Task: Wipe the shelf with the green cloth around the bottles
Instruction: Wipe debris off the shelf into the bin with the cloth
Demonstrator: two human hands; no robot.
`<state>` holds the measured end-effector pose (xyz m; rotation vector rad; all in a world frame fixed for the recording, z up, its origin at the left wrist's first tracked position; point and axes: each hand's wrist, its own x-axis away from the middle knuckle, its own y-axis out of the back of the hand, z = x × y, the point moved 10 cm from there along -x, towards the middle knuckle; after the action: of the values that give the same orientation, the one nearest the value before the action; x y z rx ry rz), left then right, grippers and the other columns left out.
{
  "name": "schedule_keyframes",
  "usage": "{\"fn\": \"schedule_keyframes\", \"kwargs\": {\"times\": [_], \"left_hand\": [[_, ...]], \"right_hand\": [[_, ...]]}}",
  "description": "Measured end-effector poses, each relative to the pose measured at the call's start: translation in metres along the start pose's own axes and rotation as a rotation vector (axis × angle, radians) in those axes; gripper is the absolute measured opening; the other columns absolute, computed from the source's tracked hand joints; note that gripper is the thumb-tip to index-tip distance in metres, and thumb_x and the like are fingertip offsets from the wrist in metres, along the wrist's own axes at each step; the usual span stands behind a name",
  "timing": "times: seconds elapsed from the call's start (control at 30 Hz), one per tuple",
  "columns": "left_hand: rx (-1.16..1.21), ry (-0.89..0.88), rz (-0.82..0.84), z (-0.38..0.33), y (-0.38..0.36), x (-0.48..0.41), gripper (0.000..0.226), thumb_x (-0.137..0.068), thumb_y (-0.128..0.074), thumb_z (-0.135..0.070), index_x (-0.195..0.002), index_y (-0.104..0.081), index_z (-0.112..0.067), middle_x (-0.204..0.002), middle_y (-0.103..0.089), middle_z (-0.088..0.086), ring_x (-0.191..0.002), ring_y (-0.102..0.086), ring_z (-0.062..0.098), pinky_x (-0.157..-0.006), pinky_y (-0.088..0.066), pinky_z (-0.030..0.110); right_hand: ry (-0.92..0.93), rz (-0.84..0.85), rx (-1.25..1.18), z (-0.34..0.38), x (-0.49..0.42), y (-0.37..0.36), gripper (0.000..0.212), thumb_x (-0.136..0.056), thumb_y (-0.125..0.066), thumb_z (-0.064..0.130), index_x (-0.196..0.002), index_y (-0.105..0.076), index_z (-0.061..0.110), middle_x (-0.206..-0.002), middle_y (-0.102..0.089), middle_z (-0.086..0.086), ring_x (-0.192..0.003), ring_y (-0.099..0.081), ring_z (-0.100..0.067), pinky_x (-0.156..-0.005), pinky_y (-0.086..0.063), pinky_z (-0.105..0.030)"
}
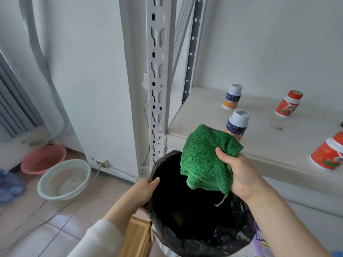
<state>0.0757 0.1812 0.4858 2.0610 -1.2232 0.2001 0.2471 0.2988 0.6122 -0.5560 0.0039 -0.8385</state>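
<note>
My right hand (239,173) grips the green cloth (202,160), which hangs bunched over the open mouth of a bin lined with a black bag (185,219). My left hand (144,190) pinches the bag's left rim. The white shelf (259,145) lies to the right, just beyond the cloth. On it stand two white bottles with blue and orange labels, one at the back (233,96) and one nearer (237,123), partly behind the cloth. Two red bottles also stand there, one at the back (288,103) and one at the front right (329,152).
A white perforated shelf upright (157,80) rises left of the shelf. On the tiled floor at left sit a pale basin (64,179) and a pink basin (43,159). A wooden box (137,236) stands beside the bin. A purple pack (261,240) shows at the bottom right.
</note>
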Motion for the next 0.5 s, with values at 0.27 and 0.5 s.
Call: {"fn": "schedule_keyframes", "kwargs": {"times": [0.27,0.5], "left_hand": [[0.021,-0.030,0.076,-0.029,0.001,-0.026,0.060,-0.090,-0.038,-0.054,-0.100,-0.057,0.002,-0.097,-0.064,0.017,-0.090,-0.063,0.029,-0.086,-0.047,0.036],[0.009,-0.044,0.111,-0.048,-0.001,-0.035,0.063,-0.091,-0.036,-0.054,-0.099,-0.056,0.006,-0.086,-0.049,0.011,-0.081,-0.050,0.022,-0.075,-0.041,0.033]], "right_hand": [[0.168,-0.108,-0.027,0.064,-0.045,-0.019,0.033,-0.094,-0.044,0.010,-0.125,-0.052,0.011,-0.113,-0.064,-0.008,-0.094,-0.065,-0.021,-0.066,-0.059,-0.038],[0.233,-0.266,0.103,0.123,-0.085,-0.020,0.016,-0.093,-0.051,0.015,-0.106,-0.057,0.010,-0.093,-0.064,-0.005,-0.077,-0.065,-0.019,-0.057,-0.053,-0.035]]}}
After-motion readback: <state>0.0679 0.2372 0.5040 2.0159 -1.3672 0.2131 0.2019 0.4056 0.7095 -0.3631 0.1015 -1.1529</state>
